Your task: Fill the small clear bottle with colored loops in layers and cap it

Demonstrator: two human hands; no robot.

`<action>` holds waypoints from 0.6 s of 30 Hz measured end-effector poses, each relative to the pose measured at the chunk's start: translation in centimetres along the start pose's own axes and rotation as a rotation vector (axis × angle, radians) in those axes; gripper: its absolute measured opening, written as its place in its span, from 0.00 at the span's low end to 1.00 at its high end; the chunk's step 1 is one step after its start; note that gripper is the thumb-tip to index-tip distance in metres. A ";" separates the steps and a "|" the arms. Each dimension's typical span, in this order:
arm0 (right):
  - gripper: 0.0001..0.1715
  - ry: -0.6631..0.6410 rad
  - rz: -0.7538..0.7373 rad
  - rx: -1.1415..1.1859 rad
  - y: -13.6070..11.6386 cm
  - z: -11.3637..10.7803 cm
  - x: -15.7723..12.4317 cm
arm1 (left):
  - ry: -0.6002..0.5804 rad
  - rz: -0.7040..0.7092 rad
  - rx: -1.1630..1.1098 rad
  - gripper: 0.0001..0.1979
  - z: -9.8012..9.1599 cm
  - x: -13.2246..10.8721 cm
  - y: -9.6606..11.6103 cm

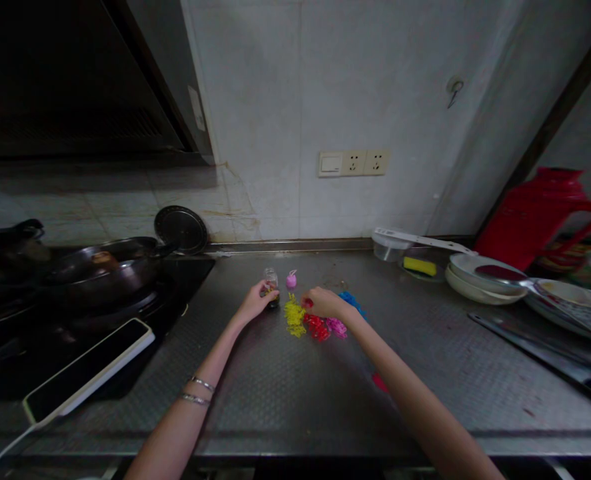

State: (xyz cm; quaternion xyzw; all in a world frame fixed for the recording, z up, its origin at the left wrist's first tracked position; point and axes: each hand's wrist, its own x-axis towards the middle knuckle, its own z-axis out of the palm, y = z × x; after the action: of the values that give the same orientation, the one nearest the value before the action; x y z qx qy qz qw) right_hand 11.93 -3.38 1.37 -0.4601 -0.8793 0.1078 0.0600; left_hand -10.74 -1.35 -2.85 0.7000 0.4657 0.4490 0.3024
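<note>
My left hand (260, 300) is closed around a small clear jar (270, 275), which has dark and yellowish bits low down inside. Beside the jar stands a little pink cap-like thing (291, 280) with a loop on top. Over the small heaps hovers my right hand (325, 303), its fingers pinched on a small red piece (306, 303). Under and around it lie a yellow heap (294, 317), a red heap (317, 327), a pink heap (336, 327) and a blue heap (352, 303), all of thin little pieces, perhaps loops.
On the left, a phone (90, 367) with a cable lies by the stove, where a pan (108, 280) sits. To the right are a yellow sponge (420, 267), stacked bowls (480, 290), a long dark knife-like tool (535, 353) and a red thermos (535, 220). The tiled wall rises behind.
</note>
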 end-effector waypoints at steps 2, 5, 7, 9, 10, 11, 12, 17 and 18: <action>0.14 -0.005 0.004 0.004 0.0 0.3 0.3 | -0.001 -0.003 0.001 0.14 0.0 0.0 0.0; 0.15 -0.017 0.029 0.011 0.1 0.7 0.7 | 0.006 -0.002 0.000 0.14 0.0 0.0 0.1; 0.15 -0.012 0.032 0.020 0.1 0.8 0.9 | 0.006 -0.003 -0.007 0.13 0.0 0.0 0.1; 0.15 0.006 0.009 0.053 0.0 1.0 1.1 | 0.004 -0.009 -0.012 0.13 0.0 0.0 0.3; 0.15 0.014 -0.005 0.076 0.0 1.0 1.1 | 0.005 -0.012 -0.014 0.13 0.0 0.0 0.3; 0.15 0.020 -0.018 0.100 -0.1 1.1 1.2 | 0.007 -0.015 -0.016 0.12 0.0 0.0 0.3; 0.16 0.027 -0.031 0.123 -0.1 1.1 1.3 | 0.010 -0.019 -0.020 0.12 0.0 0.0 0.4; 0.17 0.112 -0.091 0.232 0.4 1.5 2.2 | 0.006 -0.021 -0.049 0.13 0.0 0.0 0.2; 0.17 0.132 -0.093 0.252 0.7 1.5 2.4 | 0.005 -0.019 -0.046 0.13 0.0 0.0 0.2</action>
State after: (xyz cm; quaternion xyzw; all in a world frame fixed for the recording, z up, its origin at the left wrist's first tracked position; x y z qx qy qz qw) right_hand 10.77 -1.23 -0.26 -0.4136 -0.8734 0.1837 0.1800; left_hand -10.70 -1.40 -2.71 0.6874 0.4626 0.4585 0.3214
